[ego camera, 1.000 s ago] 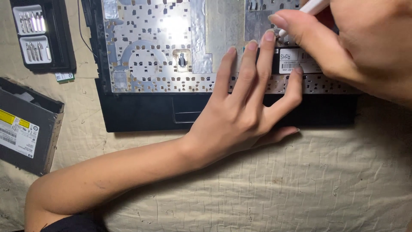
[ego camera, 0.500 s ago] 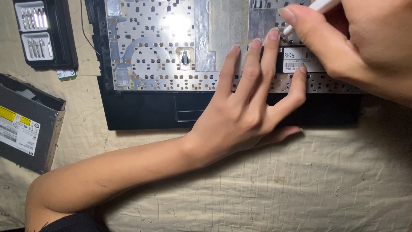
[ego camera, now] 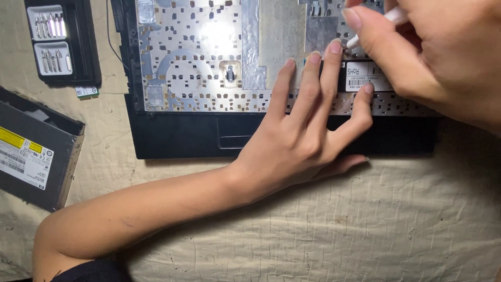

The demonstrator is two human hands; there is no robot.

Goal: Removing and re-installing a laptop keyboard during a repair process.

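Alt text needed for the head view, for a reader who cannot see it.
A left hand presses flat on an opened black laptop base with a perforated metal plate, while the right hand works a thin white tool at its top edge. A bit case and an optical drive lie left on beige cloth.

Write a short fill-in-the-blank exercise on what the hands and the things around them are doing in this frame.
1. The left hand lies flat with its fingers spread on the opened ____.
2. The right hand grips a slim ____ tool.
3. The bit case lies at the upper ____ of the picture.
4. Everything rests on a wrinkled ____.

Missing words: laptop; white; left; cloth
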